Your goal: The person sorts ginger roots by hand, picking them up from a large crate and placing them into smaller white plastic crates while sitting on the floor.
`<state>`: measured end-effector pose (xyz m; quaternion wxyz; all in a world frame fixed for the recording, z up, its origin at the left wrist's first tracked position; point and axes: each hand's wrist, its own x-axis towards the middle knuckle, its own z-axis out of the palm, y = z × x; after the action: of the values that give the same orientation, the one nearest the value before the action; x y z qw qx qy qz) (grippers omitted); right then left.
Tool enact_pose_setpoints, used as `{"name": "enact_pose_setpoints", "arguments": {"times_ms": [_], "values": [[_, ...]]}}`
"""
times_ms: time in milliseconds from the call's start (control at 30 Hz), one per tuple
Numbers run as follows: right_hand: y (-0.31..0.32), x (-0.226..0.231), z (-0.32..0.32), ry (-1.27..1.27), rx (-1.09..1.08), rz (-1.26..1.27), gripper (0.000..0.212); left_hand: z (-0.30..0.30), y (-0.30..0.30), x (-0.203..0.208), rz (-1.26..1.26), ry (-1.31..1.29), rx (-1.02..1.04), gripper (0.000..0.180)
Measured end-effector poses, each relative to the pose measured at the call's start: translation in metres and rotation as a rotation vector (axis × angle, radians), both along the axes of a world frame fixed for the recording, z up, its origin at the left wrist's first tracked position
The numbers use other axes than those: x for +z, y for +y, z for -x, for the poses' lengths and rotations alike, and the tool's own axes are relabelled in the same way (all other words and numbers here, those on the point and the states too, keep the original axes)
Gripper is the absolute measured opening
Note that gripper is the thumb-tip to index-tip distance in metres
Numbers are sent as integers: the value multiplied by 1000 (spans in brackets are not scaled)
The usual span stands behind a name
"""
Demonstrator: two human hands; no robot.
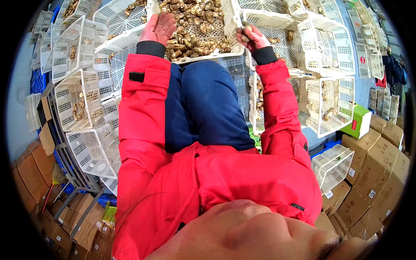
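Our left hand rests palm-up, fingers loosely spread, on the oysters in the white crate. Our right hand pinches one oyster at the crate's edge

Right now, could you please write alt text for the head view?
A seated person in a red jacket reaches both hands into a white plastic crate of oysters: left hand open, right hand gripping one oyster. More white crates and cardboard boxes surround them.
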<state>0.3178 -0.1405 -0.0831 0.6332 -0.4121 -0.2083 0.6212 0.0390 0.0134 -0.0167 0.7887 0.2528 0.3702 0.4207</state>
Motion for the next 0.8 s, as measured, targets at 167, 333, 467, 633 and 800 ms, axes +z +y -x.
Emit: {"name": "enact_pose_setpoints", "arguments": {"times_ms": [167, 333, 467, 633, 800], "values": [[-46, -21, -35, 101, -137, 46, 11, -3, 3, -3, 13, -15, -44, 32], [-50, -35, -42, 146, -167, 84, 7, -9, 1, -2, 50, 20, -60, 34], [-45, -30, -23, 56, -170, 199, 14, 2, 3, -4, 62, 34, -72, 35], [-56, -27, -33, 152, -170, 187, 25, -7, 2, -7, 49, 32, -98, 34], [-33, -6, -18, 295, -116, -54, 39, -7, 2, -8, 33, 47, -109, 33]]}}
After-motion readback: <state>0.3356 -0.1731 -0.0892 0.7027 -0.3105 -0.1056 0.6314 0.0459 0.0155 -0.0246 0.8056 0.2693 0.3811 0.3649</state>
